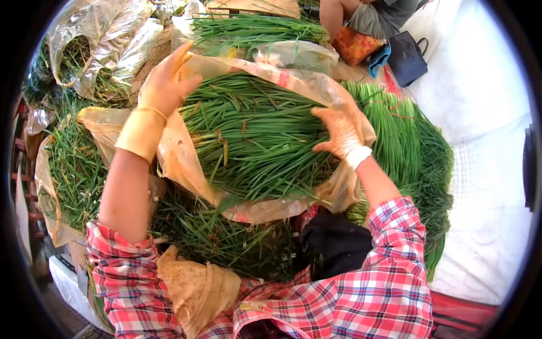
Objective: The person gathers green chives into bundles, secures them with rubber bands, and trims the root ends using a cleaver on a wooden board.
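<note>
Head view: the left hand is raised at the left edge of the plastic bag, fingers spread, grasping nothing visible. The right hand, thumb and fingers apart, is at the bag's right side (whether it touches the plastic, I cannot tell). Long green stalks lie on the plastic between both hands.

Green leaves in open plastic
</note>
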A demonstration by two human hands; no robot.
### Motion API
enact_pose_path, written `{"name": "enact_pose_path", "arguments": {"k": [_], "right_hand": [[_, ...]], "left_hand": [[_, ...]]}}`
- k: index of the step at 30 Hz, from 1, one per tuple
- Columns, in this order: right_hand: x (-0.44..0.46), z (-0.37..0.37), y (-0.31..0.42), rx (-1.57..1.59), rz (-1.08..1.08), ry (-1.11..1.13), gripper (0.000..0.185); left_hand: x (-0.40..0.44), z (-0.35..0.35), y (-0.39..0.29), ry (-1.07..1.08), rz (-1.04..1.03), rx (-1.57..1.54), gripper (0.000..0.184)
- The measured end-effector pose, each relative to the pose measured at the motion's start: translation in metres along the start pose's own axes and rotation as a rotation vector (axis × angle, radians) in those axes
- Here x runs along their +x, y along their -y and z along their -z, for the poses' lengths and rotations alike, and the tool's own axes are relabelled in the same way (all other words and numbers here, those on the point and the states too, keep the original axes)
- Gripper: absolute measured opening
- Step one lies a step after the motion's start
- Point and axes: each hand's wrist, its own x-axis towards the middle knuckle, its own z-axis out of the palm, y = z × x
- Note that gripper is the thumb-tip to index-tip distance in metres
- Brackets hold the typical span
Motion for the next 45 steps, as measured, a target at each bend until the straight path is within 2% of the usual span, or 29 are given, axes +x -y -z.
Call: {"name": "enact_pose_path", "arguments": {"k": [1,4,6,7,8,9,10,11,12,14,16,17,18,19,21,23,25,26,27,29,33,35,36,38,41,42,43,44,45], "right_hand": [[-0.002,-0.003,-0.016,0.008,-0.058,-0.059,0.107],[-0.005,-0.003,-0.041,-0.246,-0.292,0.324,0.125],[0.004,0.008,-0.035,-0.247,-0.25,0.345,0.124],[0.008,0.009,-0.035,-0.247,-0.21,0.369,0.122],[0.012,-0.001,-0.046,-0.261,-0.152,0.33,0.124],[0.019,0.003,-0.04,-0.378,-0.196,0.339,0.123],[0.02,-0.003,-0.044,-0.319,-0.211,0.341,0.122],[0.02,-0.008,-0.047,-0.26,-0.224,0.342,0.122],[0.02,-0.007,-0.047,-0.253,-0.22,0.342,0.122],[0.022,0.001,-0.042,-0.018,-0.314,0.499,0.12],[0.009,0.004,-0.03,0.02,-0.309,0.497,0.119],[0.001,0.003,-0.026,0.057,-0.314,0.497,0.118],[-0.004,0.001,-0.026,0.067,-0.301,0.49,0.116],[-0.005,0.006,-0.02,0.07,-0.297,0.496,0.116],[-0.006,0.027,-0.006,0.081,-0.325,0.476,0.115],[-0.012,0.026,-0.001,0.073,-0.424,0.571,0.118],[-0.033,0.003,-0.019,0.283,-0.157,0.351,0.123],[-0.039,0.0,-0.027,0.306,-0.143,0.407,0.129],[-0.043,-0.004,-0.027,0.182,-0.098,0.387,0.133],[-0.041,-0.001,0.002,-0.247,-0.238,0.531,0.135],[-0.028,-0.017,-0.001,-0.368,-0.249,0.386,0.131],[-0.016,-0.004,0.007,-0.222,-0.454,0.552,0.122],[-0.019,0.011,0.013,-0.186,-0.373,0.473,0.112],[-0.024,0.058,0.034,-0.066,-0.27,0.37,0.11],[-0.038,0.09,0.03,0.162,0.169,0.087,0.11],[-0.042,0.077,0.013,0.597,-0.069,0.228,0.107],[-0.044,0.063,0.003,0.589,-0.058,0.229,0.107],[-0.05,0.047,-0.003,0.713,-0.298,0.39,0.107],[-0.055,0.035,-0.007,0.829,-0.545,0.55,0.106]], "left_hand": [[-0.005,0.004,-0.03,0.011,0.205,-0.379,0.064],[-0.017,-0.007,-0.032,0.106,0.058,-0.105,0.05],[-0.04,-0.02,-0.051,0.247,0.098,-0.033,0.047],[-0.051,-0.027,-0.058,0.328,0.245,-0.126,0.04],[-0.067,-0.042,-0.05,0.359,0.288,-0.318,0.033],[-0.08,-0.049,-0.062,0.43,0.36,-0.085,0.027],[-0.095,-0.059,-0.065,0.505,0.255,0.015,0.025],[-0.116,-0.075,-0.061,0.574,0.213,0.022,0.028],[-0.131,-0.088,-0.065,0.733,0.264,0.055,0.027],[-0.16,-0.121,-0.075,0.946,0.427,0.02,0.031],[-0.195,-0.153,-0.075,0.989,0.37,-0.13,0.036],[-0.205,-0.164,-0.081,1.03,0.388,-0.178,0.038],[-0.212,-0.172,-0.088,1.059,0.501,-0.324,0.04],[-0.22,-0.183,-0.092,1.053,0.496,-0.374,0.04],[-0.232,-0.195,-0.1,1.019,0.646,-0.536,0.042],[-0.243,-0.203,-0.101,0.991,0.722,-0.597,0.043],[-0.25,-0.207,-0.1,0.957,0.786,-0.663,0.044],[-0.252,-0.209,-0.1,0.948,0.812,-0.69,0.045],[-0.255,-0.211,-0.098,0.938,0.84,-0.715,0.046],[-0.263,-0.213,-0.093,0.912,0.853,-0.741,0.047],[-0.264,-0.217,-0.095,0.869,0.893,-0.77,0.048],[-0.261,-0.218,-0.098,0.86,0.888,-0.796,0.048],[-0.261,-0.217,-0.098,0.857,0.891,-0.82,0.049],[-0.266,-0.219,-0.09,0.824,0.871,-0.851,0.049],[-0.272,-0.219,-0.081,0.796,0.888,-0.921,0.051],[-0.283,-0.231,-0.071,0.738,0.846,-1.024,0.05],[-0.288,-0.237,-0.064,0.674,0.799,-1.12,0.048],[-0.284,-0.231,-0.068,0.664,0.795,-1.122,0.048],[-0.278,-0.221,-0.076,0.686,0.885,-1.141,0.048]]}}
